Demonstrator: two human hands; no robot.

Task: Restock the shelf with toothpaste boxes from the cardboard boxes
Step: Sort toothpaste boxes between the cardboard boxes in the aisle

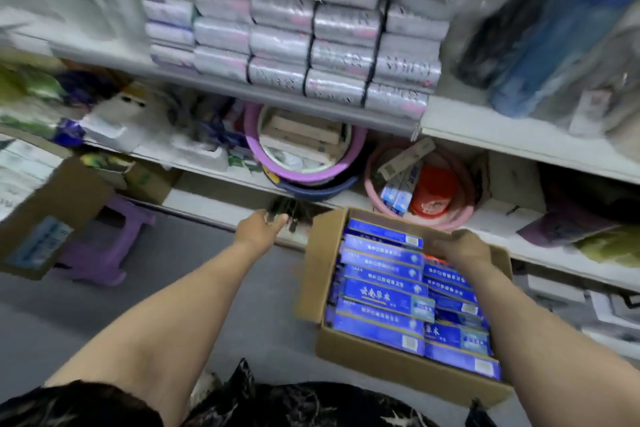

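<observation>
An open cardboard box [346, 347] stands on the grey floor in front of the lowest shelf [214, 208]. It is packed with rows of blue toothpaste boxes [384, 288] lying flat. My right hand [460, 248] is curled over the box's far right rim, above the back row. My left hand [261, 229] is stretched out to the left of the box, at the shelf's front edge. Its fingertips are against a dark, blurred object [287, 215], and I cannot tell whether they hold it. The whole view is smeared by motion.
A pink basin [460, 215] on the lowest shelf holds a few toothpaste boxes and a red lid. A purple basin [304, 173] stands left of it. Silver wrapped packs [311, 45] fill the shelf above. A second cardboard box [52, 215] and a purple stool [104, 246] stand at the left.
</observation>
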